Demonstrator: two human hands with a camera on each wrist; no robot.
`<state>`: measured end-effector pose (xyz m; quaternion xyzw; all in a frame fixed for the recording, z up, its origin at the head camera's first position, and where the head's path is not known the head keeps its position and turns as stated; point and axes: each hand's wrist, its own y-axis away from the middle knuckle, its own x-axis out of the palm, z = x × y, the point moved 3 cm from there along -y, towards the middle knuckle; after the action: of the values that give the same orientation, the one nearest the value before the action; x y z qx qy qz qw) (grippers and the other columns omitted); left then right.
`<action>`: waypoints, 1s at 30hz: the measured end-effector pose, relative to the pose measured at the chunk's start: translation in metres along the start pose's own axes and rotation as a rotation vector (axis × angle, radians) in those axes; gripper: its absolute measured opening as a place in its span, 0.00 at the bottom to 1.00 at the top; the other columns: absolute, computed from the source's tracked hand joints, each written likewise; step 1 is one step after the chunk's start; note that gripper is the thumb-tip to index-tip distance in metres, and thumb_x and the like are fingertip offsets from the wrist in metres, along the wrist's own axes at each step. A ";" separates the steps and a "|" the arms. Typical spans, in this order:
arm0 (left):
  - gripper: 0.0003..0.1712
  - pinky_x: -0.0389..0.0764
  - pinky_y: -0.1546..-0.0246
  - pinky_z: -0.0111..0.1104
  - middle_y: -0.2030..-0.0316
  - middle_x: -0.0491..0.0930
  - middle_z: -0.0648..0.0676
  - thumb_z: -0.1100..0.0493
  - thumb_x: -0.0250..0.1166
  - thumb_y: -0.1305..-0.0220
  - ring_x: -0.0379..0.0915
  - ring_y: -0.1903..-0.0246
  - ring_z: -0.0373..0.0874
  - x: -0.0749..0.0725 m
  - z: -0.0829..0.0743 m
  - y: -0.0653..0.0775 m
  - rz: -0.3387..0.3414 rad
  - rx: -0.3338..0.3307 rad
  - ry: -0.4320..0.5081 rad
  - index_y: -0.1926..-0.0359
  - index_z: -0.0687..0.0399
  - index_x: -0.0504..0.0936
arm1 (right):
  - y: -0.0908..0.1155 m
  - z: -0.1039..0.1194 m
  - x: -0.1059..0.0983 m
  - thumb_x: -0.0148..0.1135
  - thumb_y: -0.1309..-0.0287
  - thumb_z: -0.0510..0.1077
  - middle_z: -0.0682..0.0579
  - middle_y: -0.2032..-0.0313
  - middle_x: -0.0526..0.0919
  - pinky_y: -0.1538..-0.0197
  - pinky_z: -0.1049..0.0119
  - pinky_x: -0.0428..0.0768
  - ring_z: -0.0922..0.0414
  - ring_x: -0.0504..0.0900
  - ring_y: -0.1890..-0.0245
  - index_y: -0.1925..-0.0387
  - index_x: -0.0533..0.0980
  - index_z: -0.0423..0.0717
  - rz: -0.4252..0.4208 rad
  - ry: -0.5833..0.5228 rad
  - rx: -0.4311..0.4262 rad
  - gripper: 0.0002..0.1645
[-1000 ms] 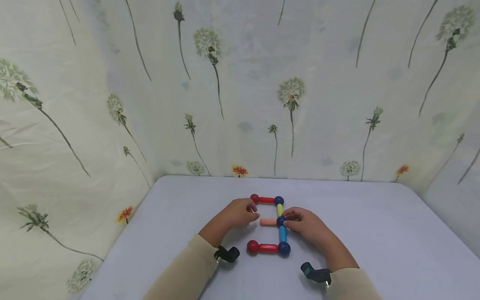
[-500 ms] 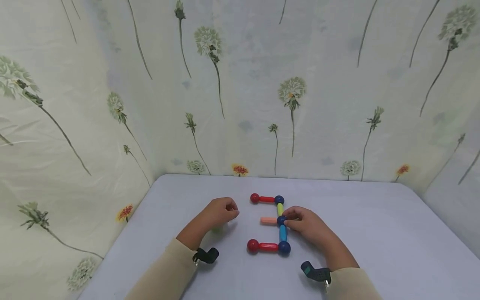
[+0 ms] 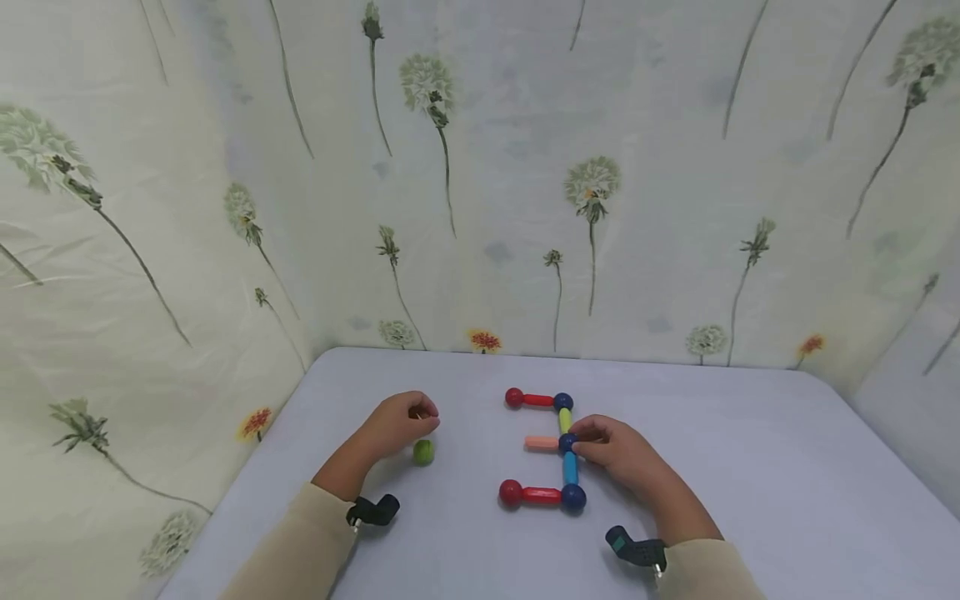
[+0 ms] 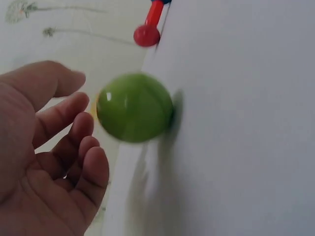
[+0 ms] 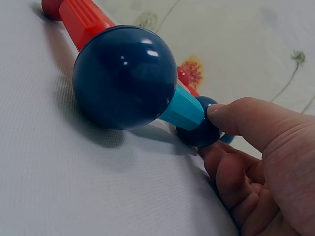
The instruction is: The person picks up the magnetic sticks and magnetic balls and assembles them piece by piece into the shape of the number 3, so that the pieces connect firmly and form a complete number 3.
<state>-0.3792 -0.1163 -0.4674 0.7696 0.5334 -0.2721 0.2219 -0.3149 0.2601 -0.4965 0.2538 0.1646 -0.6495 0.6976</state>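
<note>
My right hand pinches the middle dark blue ball of a stick-and-ball figure between thumb and fingers; the right wrist view shows the thumb on this ball. From it a yellow-green stick runs away from me, a light blue stick toward me and a salmon stick leftward, its left end bare. To the left, a green ball lies close by my left hand. That hand's fingers are loosely curled and hold nothing; in the left wrist view the fingertips are beside the green ball.
At the figure's far end, a dark blue ball, red stick and red ball form an arm; the near end has a matching red stick. A flower-printed cloth hangs behind the white table.
My left hand has moved left, away from the figure, and the green ball has come into view beside it. My right hand keeps its pinch on the middle blue ball.
</note>
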 end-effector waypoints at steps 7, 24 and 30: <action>0.13 0.77 0.62 0.37 0.61 0.81 0.48 0.47 0.75 0.36 0.76 0.61 0.43 -0.013 0.029 0.007 0.053 0.027 -0.025 0.57 0.46 0.84 | 0.001 -0.001 0.002 0.69 0.32 0.49 0.50 0.46 0.85 0.47 0.56 0.84 0.50 0.80 0.46 0.45 0.82 0.54 0.011 -0.013 0.001 0.16; 0.17 0.73 0.47 0.43 0.50 0.84 0.44 0.50 0.77 0.38 0.74 0.50 0.45 -0.018 0.041 0.019 0.292 0.150 -0.031 0.48 0.41 0.87 | 0.002 0.002 0.000 0.69 0.31 0.49 0.52 0.47 0.84 0.46 0.57 0.84 0.51 0.79 0.46 0.44 0.82 0.54 0.000 -0.004 0.008 0.16; 0.14 0.73 0.48 0.41 0.52 0.85 0.42 0.50 0.76 0.38 0.74 0.51 0.44 -0.014 0.043 0.017 0.331 0.169 -0.037 0.51 0.37 0.88 | 0.003 0.004 0.000 0.69 0.32 0.48 0.50 0.48 0.85 0.49 0.58 0.83 0.51 0.80 0.49 0.44 0.82 0.51 -0.005 0.003 -0.001 0.17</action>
<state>-0.3748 -0.1596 -0.4898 0.8575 0.3706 -0.2897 0.2081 -0.3120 0.2577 -0.4923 0.2542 0.1664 -0.6507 0.6959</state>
